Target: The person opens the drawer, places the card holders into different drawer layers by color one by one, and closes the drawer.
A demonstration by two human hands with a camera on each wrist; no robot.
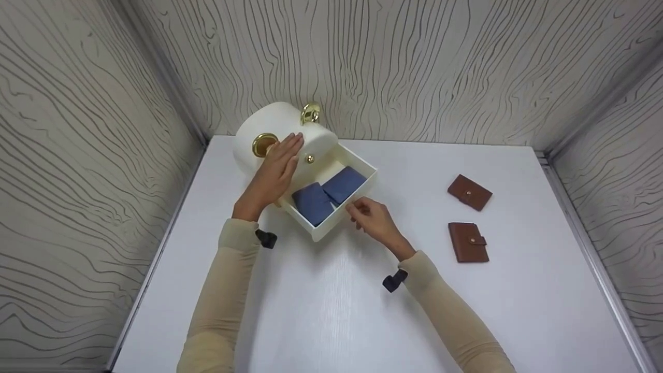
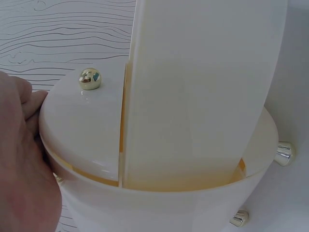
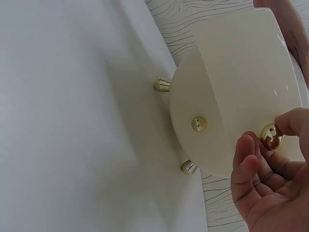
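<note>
A white rounded box [image 1: 274,116] with gold-coloured fittings stands at the table's back left. Its drawer [image 1: 322,230] is pulled out towards the front right. Two flat blue wallets [image 1: 313,204] lie inside, overlapping at one corner. My left hand [image 1: 274,171] rests on the body of the box with its fingers stretched out. At the drawer's front, my right hand [image 1: 375,221] pinches a round gold knob [image 3: 271,137] between thumb and fingers, as the right wrist view shows. In the left wrist view, the raised drawer wall [image 2: 203,96] hides what is inside.
Two brown wallets with snap straps lie on the right of the white table [image 1: 518,311]: one farther back [image 1: 470,192], one nearer [image 1: 467,243]. Wood-grain patterned panels [image 1: 388,67] stand behind and at both sides.
</note>
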